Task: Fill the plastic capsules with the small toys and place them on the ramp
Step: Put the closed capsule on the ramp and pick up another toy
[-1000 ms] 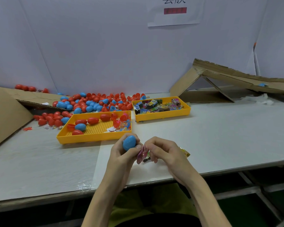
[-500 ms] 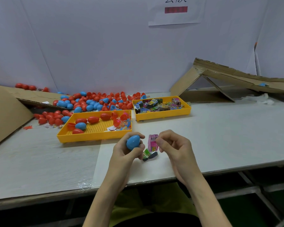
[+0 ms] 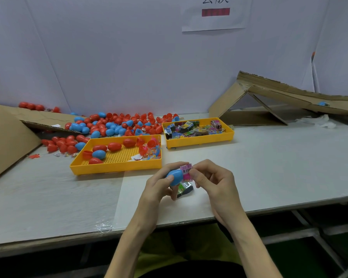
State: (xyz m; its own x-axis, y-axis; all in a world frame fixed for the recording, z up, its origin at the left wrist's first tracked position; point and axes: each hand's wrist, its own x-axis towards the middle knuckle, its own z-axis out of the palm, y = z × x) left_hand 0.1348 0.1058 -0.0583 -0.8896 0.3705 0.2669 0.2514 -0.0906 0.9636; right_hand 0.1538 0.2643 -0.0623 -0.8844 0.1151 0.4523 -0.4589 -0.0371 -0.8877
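Grey table (image 3: 269, 167): in front of the yellow tray (image 3: 117, 167), left hand (image 3: 159, 185) grips a blue capsule (image 3: 175, 177), right hand (image 3: 211, 177) pinches a pink toy packet (image 3: 186, 171) against it

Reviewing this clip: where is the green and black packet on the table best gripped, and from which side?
Probably the dark right end of the green and black packet, pinched from above and the right. It lies flat, and its left part is hidden behind the left hand gripping the blue capsule, so that end alone is exposed.
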